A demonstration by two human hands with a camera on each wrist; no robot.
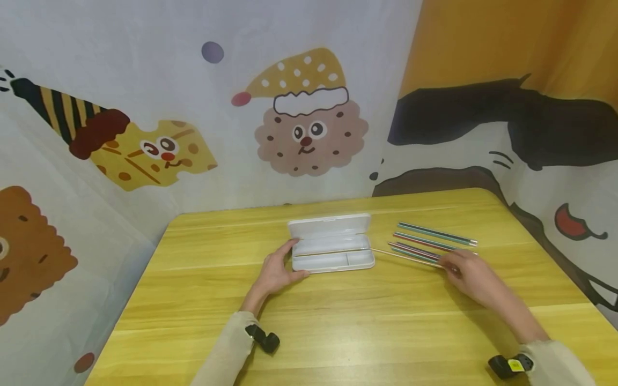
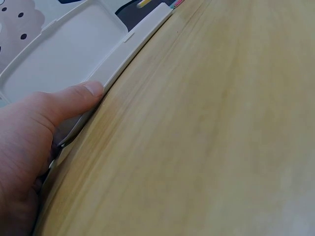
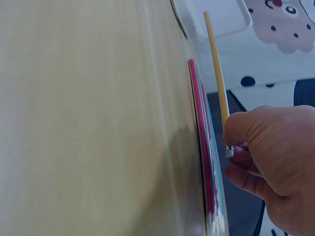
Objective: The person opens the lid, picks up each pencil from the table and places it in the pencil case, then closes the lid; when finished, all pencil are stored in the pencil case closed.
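1. Two hands in play, and the left hand [image 1: 275, 273] has a grip on the left end of the case [image 1: 333, 227], thumb against its near side!
2. That white case sits open near the table's [image 1: 338, 321] far edge, lid up at the back.
3. Over to the right hand [image 1: 467, 271]: thumb and fingers pinch the yellow pencil [image 3: 216, 64] close to its white end, the long shaft pointing at the case's right end.
4. More pencils [image 1: 436, 234] lie roughly parallel, right of the case, towards the table's far right corner.
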